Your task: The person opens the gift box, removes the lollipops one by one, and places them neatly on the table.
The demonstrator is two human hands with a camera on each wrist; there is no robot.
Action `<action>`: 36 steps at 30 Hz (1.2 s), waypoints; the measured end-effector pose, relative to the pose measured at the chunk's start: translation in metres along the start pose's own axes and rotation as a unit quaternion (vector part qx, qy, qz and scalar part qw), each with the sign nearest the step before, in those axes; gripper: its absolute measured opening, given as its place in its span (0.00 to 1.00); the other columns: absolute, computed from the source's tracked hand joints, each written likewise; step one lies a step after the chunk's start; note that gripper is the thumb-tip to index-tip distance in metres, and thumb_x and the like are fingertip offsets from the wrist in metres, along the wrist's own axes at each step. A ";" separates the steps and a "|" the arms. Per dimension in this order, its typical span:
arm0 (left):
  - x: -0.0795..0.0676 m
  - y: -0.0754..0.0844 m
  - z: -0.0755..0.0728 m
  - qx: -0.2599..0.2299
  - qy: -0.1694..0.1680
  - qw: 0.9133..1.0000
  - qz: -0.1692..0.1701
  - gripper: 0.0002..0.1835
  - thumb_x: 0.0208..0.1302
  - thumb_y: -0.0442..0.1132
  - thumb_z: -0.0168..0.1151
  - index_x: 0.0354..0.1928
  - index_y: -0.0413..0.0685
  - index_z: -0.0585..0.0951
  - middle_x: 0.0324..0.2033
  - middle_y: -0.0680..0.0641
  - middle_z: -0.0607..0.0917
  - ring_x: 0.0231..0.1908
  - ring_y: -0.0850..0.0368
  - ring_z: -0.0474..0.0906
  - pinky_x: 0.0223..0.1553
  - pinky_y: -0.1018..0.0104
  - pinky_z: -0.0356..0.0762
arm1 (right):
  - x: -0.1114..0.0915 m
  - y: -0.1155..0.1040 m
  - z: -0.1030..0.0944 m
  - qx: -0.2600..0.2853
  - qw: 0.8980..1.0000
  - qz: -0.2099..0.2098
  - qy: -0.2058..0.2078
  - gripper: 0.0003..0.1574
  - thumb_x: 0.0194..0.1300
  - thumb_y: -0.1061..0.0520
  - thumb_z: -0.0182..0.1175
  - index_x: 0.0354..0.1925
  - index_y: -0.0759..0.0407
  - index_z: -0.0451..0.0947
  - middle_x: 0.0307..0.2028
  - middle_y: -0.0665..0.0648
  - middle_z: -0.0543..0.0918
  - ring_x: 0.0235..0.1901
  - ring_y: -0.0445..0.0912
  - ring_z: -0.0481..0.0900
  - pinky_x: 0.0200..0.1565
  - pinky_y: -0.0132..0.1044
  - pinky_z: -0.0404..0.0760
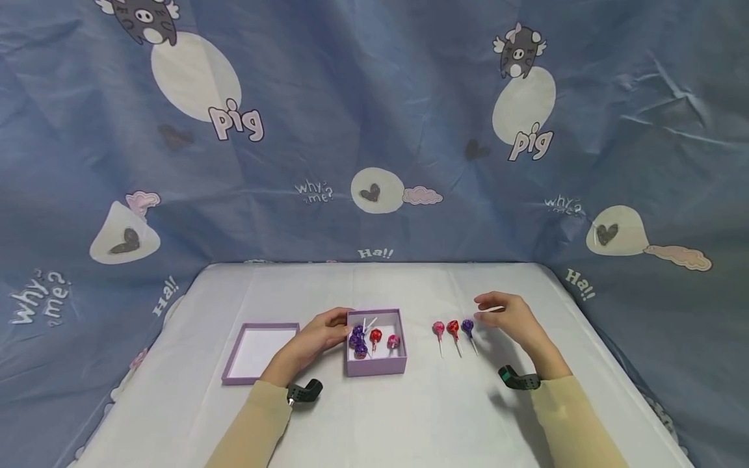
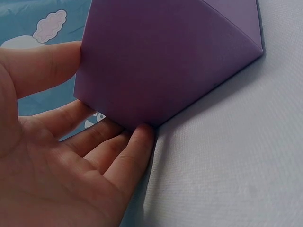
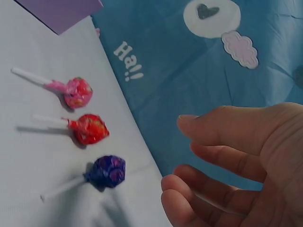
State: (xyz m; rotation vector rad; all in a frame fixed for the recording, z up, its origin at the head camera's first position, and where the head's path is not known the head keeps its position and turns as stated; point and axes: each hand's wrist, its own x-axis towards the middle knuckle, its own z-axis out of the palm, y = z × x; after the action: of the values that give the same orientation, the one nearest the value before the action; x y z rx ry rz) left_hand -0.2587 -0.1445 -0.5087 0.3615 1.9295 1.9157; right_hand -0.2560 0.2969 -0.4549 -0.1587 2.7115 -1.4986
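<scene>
My left hand (image 1: 322,335) holds an open purple box (image 1: 376,368) at its far left corner. In the left wrist view the thumb (image 2: 49,66) lies at the rim, and the other fingers reach round the corner. Inside the box are several purple lollipops (image 1: 358,341), a red one (image 1: 375,336) and a pink one (image 1: 393,341). On the table right of the box lie a pink lollipop (image 3: 77,92), a red lollipop (image 3: 90,129) and a purple lollipop (image 3: 109,171) in a row. Beside the purple one hovers my right hand (image 1: 510,317), fingers loosely bent, nothing in it.
A purple-edged lid (image 1: 260,377) lies inside up on the white table (image 1: 445,416), left of the box. Behind the table hangs a blue cloth (image 1: 421,143) printed with pigs and words. Each wrist wears a dark band (image 1: 517,379).
</scene>
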 end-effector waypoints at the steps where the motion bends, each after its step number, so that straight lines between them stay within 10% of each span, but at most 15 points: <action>1: 0.000 0.000 -0.001 -0.002 0.002 1.000 0.001 0.27 0.71 0.32 0.57 0.70 0.35 0.67 0.67 0.33 0.71 0.64 0.44 0.71 0.64 0.59 0.72 | 0.002 -0.002 0.002 -0.001 1.000 -0.004 -0.004 0.24 0.63 0.55 0.71 0.56 0.59 0.81 0.53 0.69 0.81 0.45 0.52 0.83 0.46 0.50 0.85; 26: 0.001 0.001 -0.005 -0.003 0.000 1.000 0.004 0.28 0.70 0.32 0.58 0.70 0.34 0.67 0.66 0.32 0.71 0.63 0.43 0.72 0.64 0.58 0.72 | 0.004 -0.062 0.071 0.002 0.997 -0.074 -0.037 0.17 0.58 0.58 0.74 0.48 0.52 0.85 0.43 0.57 0.86 0.38 0.50 0.86 0.36 0.54 0.85; 36: 0.000 0.002 -0.003 -0.013 0.004 1.000 0.005 0.27 0.70 0.31 0.58 0.69 0.33 0.67 0.65 0.32 0.72 0.63 0.44 0.72 0.63 0.58 0.73 | -0.002 -0.071 0.093 -0.016 0.992 -0.110 -0.052 0.16 0.58 0.57 0.74 0.46 0.45 0.86 0.45 0.55 0.86 0.41 0.47 0.85 0.36 0.40 0.86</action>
State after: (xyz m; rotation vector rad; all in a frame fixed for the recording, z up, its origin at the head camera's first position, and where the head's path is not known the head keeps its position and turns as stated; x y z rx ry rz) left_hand -0.2599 -0.1476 -0.5072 0.3584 1.9088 1.9497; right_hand -0.2412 0.1808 -0.4443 -0.5391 2.7080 -1.4510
